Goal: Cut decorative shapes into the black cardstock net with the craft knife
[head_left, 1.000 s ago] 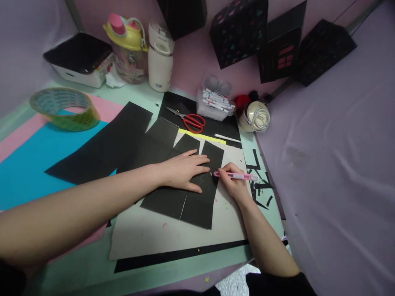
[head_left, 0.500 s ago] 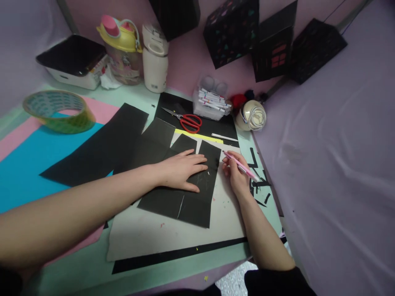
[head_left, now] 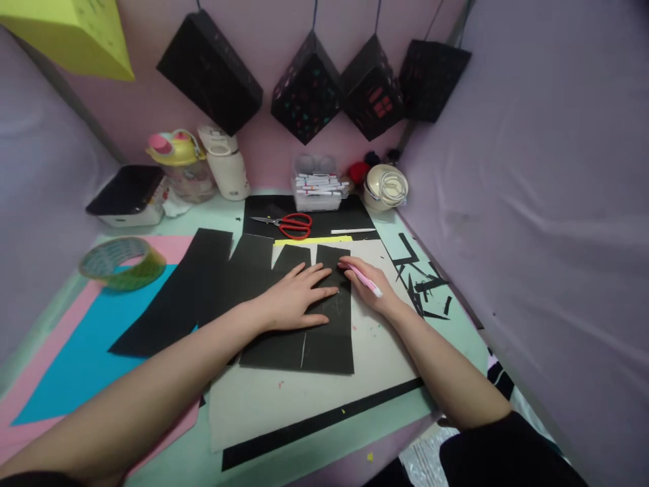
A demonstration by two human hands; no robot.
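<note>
My left hand [head_left: 297,297] lies flat with its fingers spread on a sheet of black card [head_left: 324,348]. The card has flaps along its far edge, fold lines and a pale slit near its front edge. A slim pink pen [head_left: 366,280] with a white rear end is pinched in my right hand [head_left: 372,287]. That hand rests at the card's right edge, close to the left fingertips. The pen's tip is hidden by the fingers. Under the card is a greyish-white board [head_left: 385,345].
Behind lie red-handled scissors [head_left: 295,226], a white marker [head_left: 352,231] and a box of markers [head_left: 318,193]. Black paper scraps [head_left: 423,287] are at the right. A tape roll [head_left: 122,264] sits left on blue paper [head_left: 65,365]. Black paper lanterns [head_left: 307,88] hang above.
My right hand has moved left with the pen, from beside the card onto its right edge. The left hand stays flat on the card. The camera view has tilted up.
</note>
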